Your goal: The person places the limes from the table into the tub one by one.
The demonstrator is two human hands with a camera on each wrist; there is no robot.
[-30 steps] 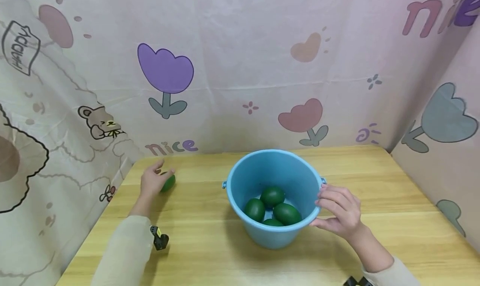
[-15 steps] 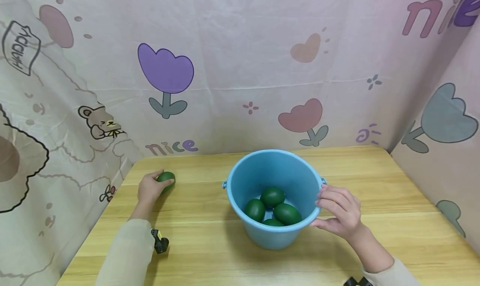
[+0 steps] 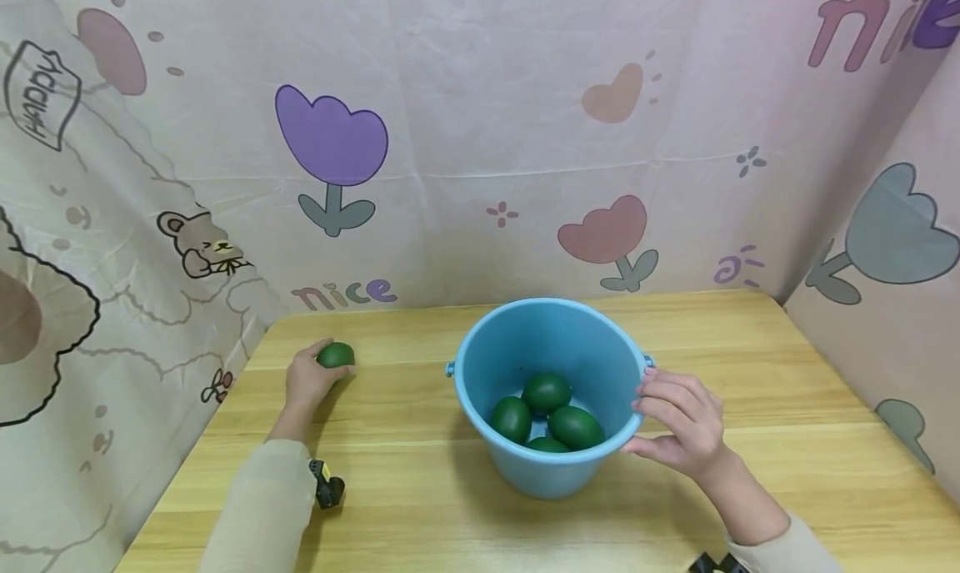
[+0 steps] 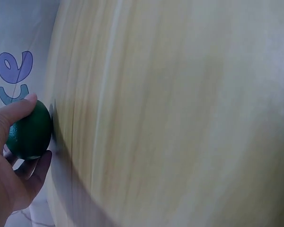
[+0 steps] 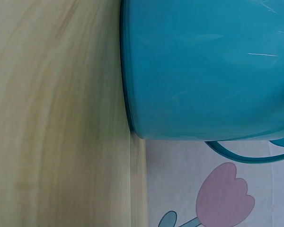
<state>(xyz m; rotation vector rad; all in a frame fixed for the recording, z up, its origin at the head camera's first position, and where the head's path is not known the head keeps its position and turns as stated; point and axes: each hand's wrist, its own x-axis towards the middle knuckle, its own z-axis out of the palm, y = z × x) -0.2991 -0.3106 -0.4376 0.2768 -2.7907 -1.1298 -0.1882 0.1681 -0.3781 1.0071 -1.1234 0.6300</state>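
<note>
At the left of the table, my left hand (image 3: 307,381) pinches a dark green, egg-shaped avocado (image 3: 336,355) between thumb and fingers. In the left wrist view the avocado (image 4: 31,130) sits in that grip close to the tabletop; whether it touches cannot be told. A light blue bucket (image 3: 543,477) stands upright at the middle. Several more avocados (image 3: 575,428) lie on its floor, one partly hidden by the near rim. My right hand (image 3: 682,423) holds the bucket's right rim, fingers bent near the handle knob. The right wrist view shows the bucket wall (image 5: 203,71), not the hand.
The wooden table (image 3: 397,506) ends at a printed cloth (image 3: 465,98) hung behind it and along both sides. The bucket's handle (image 5: 246,158) hangs down on its far side. A small black device (image 3: 327,485) is strapped on the left wrist.
My left hand first reached over the avocado with fingers spread, then took hold of it; hand and avocado have since shifted slightly right. The right hand and bucket stay in place.
</note>
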